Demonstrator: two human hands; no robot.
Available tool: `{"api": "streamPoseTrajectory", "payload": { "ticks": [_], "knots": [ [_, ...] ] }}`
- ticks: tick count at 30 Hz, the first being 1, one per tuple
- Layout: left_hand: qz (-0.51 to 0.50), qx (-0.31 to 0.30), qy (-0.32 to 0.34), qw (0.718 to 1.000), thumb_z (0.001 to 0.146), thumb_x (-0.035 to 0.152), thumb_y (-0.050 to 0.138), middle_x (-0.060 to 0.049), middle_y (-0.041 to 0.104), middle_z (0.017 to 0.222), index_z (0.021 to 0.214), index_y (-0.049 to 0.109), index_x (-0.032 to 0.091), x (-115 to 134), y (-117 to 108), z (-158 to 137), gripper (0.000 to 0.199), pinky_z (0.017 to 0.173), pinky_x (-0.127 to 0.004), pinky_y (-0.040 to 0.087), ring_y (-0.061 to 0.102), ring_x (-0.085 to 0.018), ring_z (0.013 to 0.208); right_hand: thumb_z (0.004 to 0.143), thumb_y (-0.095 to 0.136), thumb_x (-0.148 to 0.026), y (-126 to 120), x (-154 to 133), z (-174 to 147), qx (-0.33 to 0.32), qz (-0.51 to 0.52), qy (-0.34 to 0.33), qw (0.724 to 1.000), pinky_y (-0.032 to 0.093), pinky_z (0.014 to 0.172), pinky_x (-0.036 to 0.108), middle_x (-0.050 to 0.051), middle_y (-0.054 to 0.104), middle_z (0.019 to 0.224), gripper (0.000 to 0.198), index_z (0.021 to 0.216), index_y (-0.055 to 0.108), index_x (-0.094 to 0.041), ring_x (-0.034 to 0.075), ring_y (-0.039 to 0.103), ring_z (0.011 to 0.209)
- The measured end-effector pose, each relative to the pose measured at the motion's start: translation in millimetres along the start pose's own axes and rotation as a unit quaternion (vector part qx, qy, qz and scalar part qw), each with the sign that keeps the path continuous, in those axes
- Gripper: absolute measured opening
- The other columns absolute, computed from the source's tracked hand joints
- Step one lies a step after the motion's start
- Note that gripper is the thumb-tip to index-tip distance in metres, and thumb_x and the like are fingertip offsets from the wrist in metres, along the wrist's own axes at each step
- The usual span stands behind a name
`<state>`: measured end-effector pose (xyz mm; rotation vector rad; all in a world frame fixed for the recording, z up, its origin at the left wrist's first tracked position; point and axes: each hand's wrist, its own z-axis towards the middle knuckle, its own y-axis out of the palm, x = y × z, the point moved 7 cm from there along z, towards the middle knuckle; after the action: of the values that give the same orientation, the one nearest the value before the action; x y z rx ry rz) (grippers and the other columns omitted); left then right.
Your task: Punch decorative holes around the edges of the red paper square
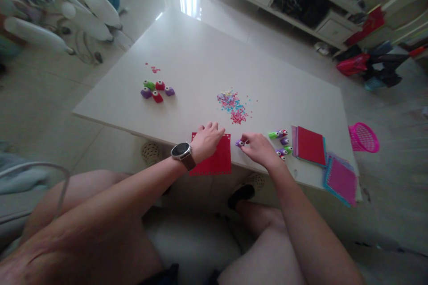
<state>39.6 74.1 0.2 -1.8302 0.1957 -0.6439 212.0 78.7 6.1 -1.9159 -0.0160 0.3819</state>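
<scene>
A red sheet (214,162) with small holes along its borders lies at the table's near edge and sticks out past it. My left hand (207,140) rests on its upper part, fingers stretched out and holding nothing. Just right of the sheet, my right hand (257,146) pinches a small purple craft punch (239,143) at the tabletop. Beyond both hands is a loose pile of pink, blue and pale punched paper bits (234,107). Several green, purple and red punches (284,141) stand to the right of my right hand.
Another group of punches (156,91) stands at the left, with a few red bits (155,70) behind it. Stacked red sheets (310,146) and pink and blue sheets (341,180) lie at the right of the white table (200,58). A pink basket (364,137) is beyond its right edge.
</scene>
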Motion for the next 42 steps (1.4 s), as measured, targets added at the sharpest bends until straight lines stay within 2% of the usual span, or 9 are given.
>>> {"api": "streamPoseTrajectory", "payload": {
  "ticks": [5,13,25,31,42],
  "knots": [
    [-0.003,-0.003,0.009,1.0,0.095,0.004,0.048,-0.015,0.066,0.128,0.127,0.063,0.018,-0.9,3.4,1.1,0.038,0.094,-0.048,0.045,0.057,-0.032,0.118,0.093,0.07,-0.012,-1.0,-6.4,4.4,0.027,0.014,-0.017,0.999,0.045,0.081,0.03,0.007,0.076,0.102,0.007,0.093,0.069,-0.02,0.022,0.069,0.094],
    [0.002,0.003,0.013,1.0,0.096,0.01,0.056,-0.014,0.067,0.124,0.126,0.063,0.02,-1.8,5.5,1.7,0.032,0.091,-0.045,0.045,0.059,-0.031,0.116,0.095,0.07,-0.017,1.6,-13.8,7.4,0.027,-0.004,-0.019,0.999,0.041,0.078,0.03,0.008,0.075,0.1,0.005,0.092,0.068,-0.02,0.023,0.067,0.092],
    [0.0,0.005,0.013,1.0,0.098,0.008,0.051,-0.014,0.067,0.124,0.124,0.064,0.019,-1.1,2.4,0.8,0.031,0.091,-0.046,0.046,0.06,-0.031,0.116,0.096,0.069,-0.019,2.3,-13.8,5.6,0.026,0.008,-0.023,0.999,0.043,0.079,0.031,0.008,0.076,0.1,0.002,0.094,0.07,-0.02,0.023,0.068,0.093],
    [-0.008,0.001,0.008,1.0,0.096,0.011,0.058,-0.014,0.066,0.126,0.125,0.064,0.02,-1.7,2.9,1.3,0.031,0.093,-0.046,0.046,0.059,-0.032,0.116,0.095,0.07,-0.02,0.5,-13.3,5.5,0.03,0.011,-0.024,0.999,0.043,0.078,0.03,0.007,0.075,0.098,0.005,0.091,0.069,-0.02,0.022,0.067,0.09],
    [-0.006,-0.003,0.008,1.0,0.097,0.013,0.058,-0.015,0.066,0.128,0.126,0.063,0.02,-0.8,2.3,1.4,0.03,0.093,-0.047,0.046,0.059,-0.032,0.117,0.094,0.071,-0.02,-1.9,-13.3,4.5,0.035,0.019,-0.021,0.999,0.043,0.079,0.03,0.007,0.075,0.096,0.007,0.09,0.066,-0.019,0.022,0.068,0.09]
  ]
}}
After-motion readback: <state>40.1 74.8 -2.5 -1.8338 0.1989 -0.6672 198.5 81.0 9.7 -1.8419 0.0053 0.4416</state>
